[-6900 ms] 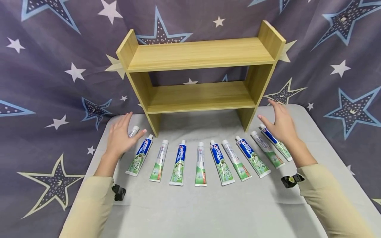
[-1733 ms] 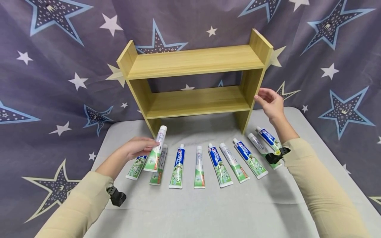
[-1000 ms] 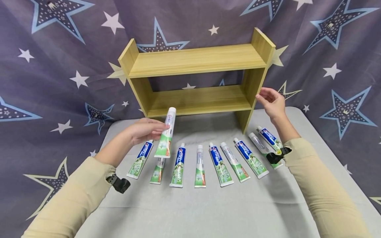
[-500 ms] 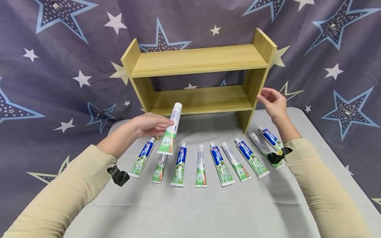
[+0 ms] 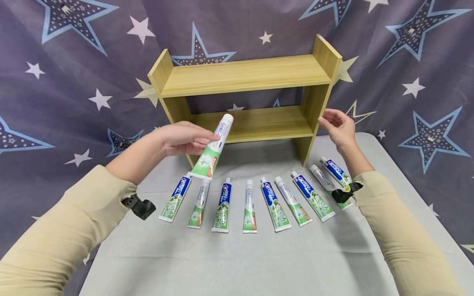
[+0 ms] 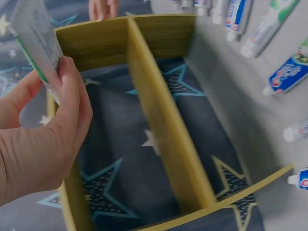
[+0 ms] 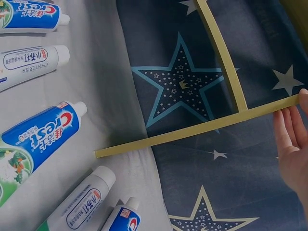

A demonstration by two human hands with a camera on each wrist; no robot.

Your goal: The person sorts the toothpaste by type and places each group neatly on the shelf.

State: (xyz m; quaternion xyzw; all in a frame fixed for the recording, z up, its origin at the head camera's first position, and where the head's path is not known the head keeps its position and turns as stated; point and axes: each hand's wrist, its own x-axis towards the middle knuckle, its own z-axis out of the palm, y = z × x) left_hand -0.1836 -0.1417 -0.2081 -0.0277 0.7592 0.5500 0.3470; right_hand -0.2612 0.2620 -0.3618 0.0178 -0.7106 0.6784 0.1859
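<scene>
My left hand (image 5: 185,137) pinches a white-and-green toothpaste tube (image 5: 212,148) between thumb and fingers. It is raised in front of the wooden shelf rack (image 5: 244,76), tilted with its cap up and to the right, overlapping the middle board in the head view. The left wrist view shows this tube (image 6: 38,43) edge-on, with the left hand's fingers (image 6: 72,101) against one face. At the rack's right side panel (image 5: 322,102), my right hand (image 5: 338,127) holds the front edge with thumb and fingers. The right wrist view has those fingers (image 7: 288,130) along the panel's outer face.
Several toothpaste tubes lie in an arc on the grey cloth before the rack, among them a blue-and-green tube (image 5: 175,199) at the left and a white-and-green tube (image 5: 249,207) mid-row. A star-patterned curtain (image 5: 92,61) hangs behind.
My left hand has taken the leftmost white-and-green tube from the table, carrying it right and up towards the rack. The right hand moved to the rack's side panel earlier and stays there.
</scene>
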